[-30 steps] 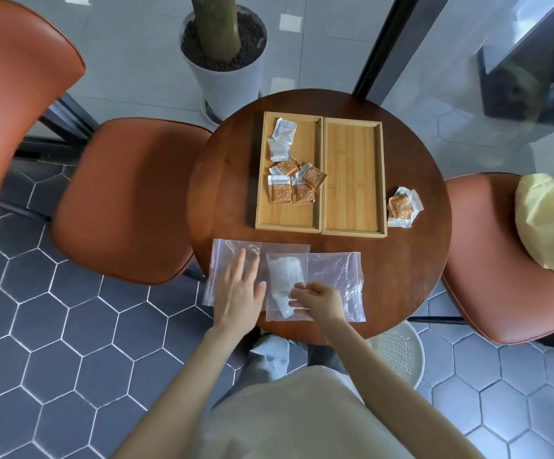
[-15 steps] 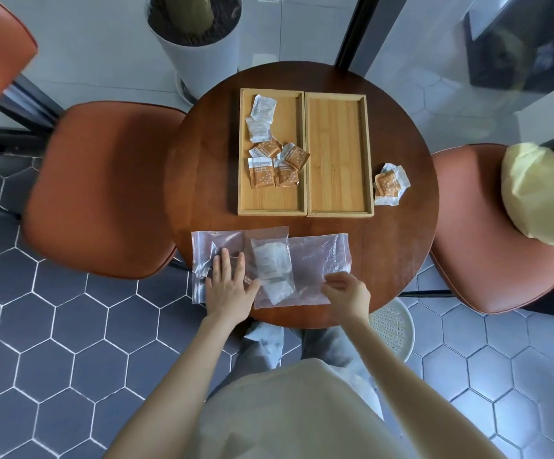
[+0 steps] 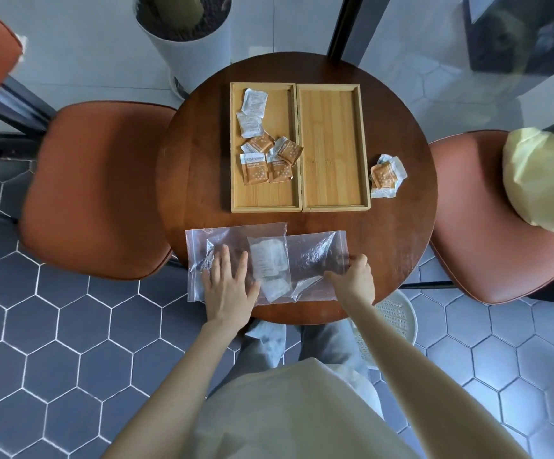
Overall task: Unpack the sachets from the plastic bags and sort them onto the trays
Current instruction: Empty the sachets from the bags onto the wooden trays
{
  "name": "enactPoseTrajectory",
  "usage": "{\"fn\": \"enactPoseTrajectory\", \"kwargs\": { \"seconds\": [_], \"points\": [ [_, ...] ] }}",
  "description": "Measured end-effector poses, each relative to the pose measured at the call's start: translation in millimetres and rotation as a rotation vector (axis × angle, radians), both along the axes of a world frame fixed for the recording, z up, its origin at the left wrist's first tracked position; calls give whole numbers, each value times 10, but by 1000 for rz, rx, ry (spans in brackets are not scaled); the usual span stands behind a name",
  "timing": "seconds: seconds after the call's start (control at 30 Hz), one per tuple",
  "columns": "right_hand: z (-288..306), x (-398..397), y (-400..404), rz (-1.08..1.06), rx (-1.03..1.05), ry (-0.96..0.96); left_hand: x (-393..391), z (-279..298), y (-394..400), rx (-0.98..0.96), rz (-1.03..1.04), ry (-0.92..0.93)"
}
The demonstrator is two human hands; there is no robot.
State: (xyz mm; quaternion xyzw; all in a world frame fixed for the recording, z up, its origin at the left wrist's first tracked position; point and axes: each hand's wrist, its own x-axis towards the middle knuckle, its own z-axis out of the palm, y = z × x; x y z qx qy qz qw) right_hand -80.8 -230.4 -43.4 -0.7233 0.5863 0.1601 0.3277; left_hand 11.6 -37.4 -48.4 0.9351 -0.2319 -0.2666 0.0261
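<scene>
Two clear plastic bags overlap at the near edge of the round wooden table [image 3: 398,233]. My left hand [image 3: 227,286] lies flat, fingers spread, on the left bag [image 3: 202,246]. My right hand [image 3: 355,279] pinches the right end of the right bag [image 3: 312,256], which holds white sachets [image 3: 267,260] at its left end. Beyond the bags, two bamboo trays stand side by side. The left tray [image 3: 265,200] carries white sachets [image 3: 252,111] and orange sachets [image 3: 269,160]. Nothing lies in the right tray [image 3: 333,147].
A small pile of orange and white sachets [image 3: 385,175] lies on the table right of the trays. Orange chairs [image 3: 100,190] flank the table; the right one [image 3: 487,226] holds a yellow cushion [image 3: 544,183]. A white planter [image 3: 186,38] stands behind. A white perforated stool [image 3: 391,316] sits under the table's near edge.
My right hand has slid from the sachets in the bag's middle to the bag's right end and taken hold of it. My left hand stays flat on the left bag.
</scene>
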Motion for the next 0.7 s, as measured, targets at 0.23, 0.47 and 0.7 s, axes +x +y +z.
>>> {"fn": "enactPoseTrajectory", "kwargs": {
  "seconds": [0.23, 0.47, 0.7],
  "points": [
    [131, -69, -83, -135, 63, -206, -52, -36, 6, 63, 31, 124],
    [578, -13, -46, -214, 21, -554, -6, -23, -30, 91, 17, 179],
    [1119, 203, 170, 46, 107, -714, 2, 73, -163, 235, -90, 122]
  ]
}}
